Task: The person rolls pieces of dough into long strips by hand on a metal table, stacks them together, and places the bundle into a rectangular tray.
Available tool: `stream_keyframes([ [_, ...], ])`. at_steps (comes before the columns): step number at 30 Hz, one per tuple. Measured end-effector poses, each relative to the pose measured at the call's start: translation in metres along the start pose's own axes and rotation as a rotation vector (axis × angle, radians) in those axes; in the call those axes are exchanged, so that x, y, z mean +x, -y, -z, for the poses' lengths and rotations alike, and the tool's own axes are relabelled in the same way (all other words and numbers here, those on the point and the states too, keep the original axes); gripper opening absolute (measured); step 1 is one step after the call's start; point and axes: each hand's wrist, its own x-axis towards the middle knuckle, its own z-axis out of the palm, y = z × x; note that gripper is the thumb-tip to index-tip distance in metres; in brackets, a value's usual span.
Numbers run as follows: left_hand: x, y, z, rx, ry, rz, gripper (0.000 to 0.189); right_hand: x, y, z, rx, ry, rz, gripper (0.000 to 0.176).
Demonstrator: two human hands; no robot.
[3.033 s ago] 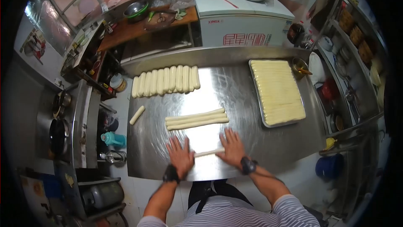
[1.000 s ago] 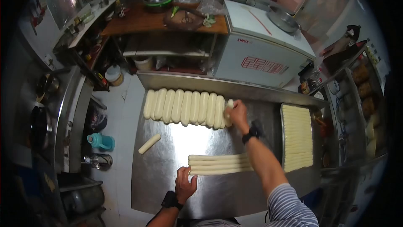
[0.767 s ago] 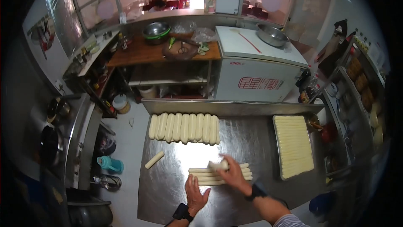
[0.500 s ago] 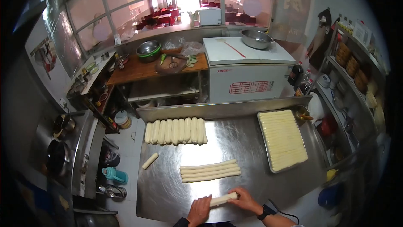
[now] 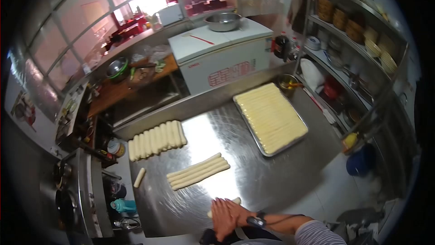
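Near the front edge of the steel table, a dough roll (image 5: pixel 237 200) lies mostly hidden under my two hands. My left hand (image 5: pixel 221 218) rests flat over it with fingers stretched forward. Overlapping from the right, my right hand (image 5: pixel 239 213) also lies flat, its fingers crossing towards the left one. Just beyond them are several long dough ropes (image 5: pixel 198 171) side by side. Farther back on the left sits a row of thicker dough rolls (image 5: pixel 157 141), with one short dough piece (image 5: pixel 139 178) in front of it.
A metal tray (image 5: pixel 268 154) packed with dough strips stands on the right of the steel table (image 5: pixel 253 186). Behind it is a bowl (image 5: pixel 288 82) with a brush-like handle. A white chest freezer (image 5: pixel 222 59) is beyond the table's raised back edge; shelving (image 5: pixel 335 64) lines the right.
My hands went from gripping the dough roll at its two ends to lying flat and overlapped on it. The view has turned right, shifting the scene leftward and tilting it.
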Motion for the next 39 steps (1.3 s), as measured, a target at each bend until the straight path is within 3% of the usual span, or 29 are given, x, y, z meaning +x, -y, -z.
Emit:
stream_keyframes([
  [1,0.020,0.015,0.004,0.027,0.074,0.035,0.083,0.021,-0.009,0.011,0.046,-0.009,0.011,0.083],
  [3,0.061,0.040,0.007,0.132,0.017,0.035,0.083,0.062,-0.008,0.039,-0.250,0.028,0.006,0.084],
  [5,0.073,0.055,0.013,0.130,0.036,0.010,0.084,0.061,-0.004,0.044,-0.279,0.058,-0.013,0.083],
  [6,0.059,0.057,0.018,0.160,0.159,-0.070,0.083,0.060,-0.001,0.047,-0.318,0.084,-0.030,0.083],
  [7,0.037,0.051,0.024,0.098,0.211,-0.125,0.087,0.046,0.016,0.055,-0.319,0.267,-0.126,0.084],
  [9,-0.032,0.043,0.008,0.107,0.199,-0.137,0.095,0.002,0.051,0.063,-0.472,0.383,-0.141,0.087],
  [11,-0.070,0.025,0.007,0.071,0.159,-0.072,0.098,-0.029,0.063,0.056,-0.328,0.268,-0.145,0.099],
  [13,-0.062,0.026,0.000,0.020,0.095,-0.023,0.092,-0.012,0.060,0.065,-0.425,0.360,-0.143,0.099],
  [17,0.053,0.064,0.023,0.285,0.036,0.264,0.078,0.071,0.001,0.076,-0.471,0.093,-0.222,0.089],
  [18,0.053,0.072,0.027,0.266,0.047,0.196,0.076,0.069,0.001,0.078,-0.444,0.132,-0.191,0.089],
  [20,0.022,0.067,0.035,0.245,0.120,0.048,0.072,0.043,0.011,0.083,-0.422,0.277,-0.181,0.085],
  [21,-0.007,0.062,0.037,0.208,0.232,0.060,0.072,0.009,0.018,0.077,-0.336,0.227,-0.187,0.084],
  [24,-0.091,0.034,0.028,0.162,0.278,0.109,0.079,-0.041,0.055,0.077,-0.402,0.371,-0.209,0.084],
  [26,-0.064,0.042,0.034,0.198,0.245,0.197,0.078,-0.031,0.042,0.076,-0.434,0.312,-0.235,0.085],
  [29,0.021,0.074,0.044,0.291,0.058,0.394,0.077,0.045,0.001,0.091,-0.544,0.182,-0.281,0.082],
  [31,0.045,0.103,0.047,0.302,-0.020,0.335,0.075,0.061,-0.013,0.089,-0.495,-0.003,-0.274,0.082],
  [33,0.009,0.101,0.045,0.290,0.061,0.280,0.072,0.035,0.015,0.104,-0.469,0.271,-0.340,0.082],
  [35,-0.058,0.088,0.033,0.260,0.221,0.168,0.074,-0.029,0.027,0.087,-0.461,0.283,-0.311,0.084],
  [37,-0.115,0.063,0.025,0.220,0.226,0.183,0.076,-0.063,0.044,0.082,-0.425,0.324,-0.289,0.084],
  [39,-0.102,0.067,0.030,0.257,0.252,0.179,0.079,-0.042,0.025,0.081,-0.437,0.298,-0.283,0.084],
])
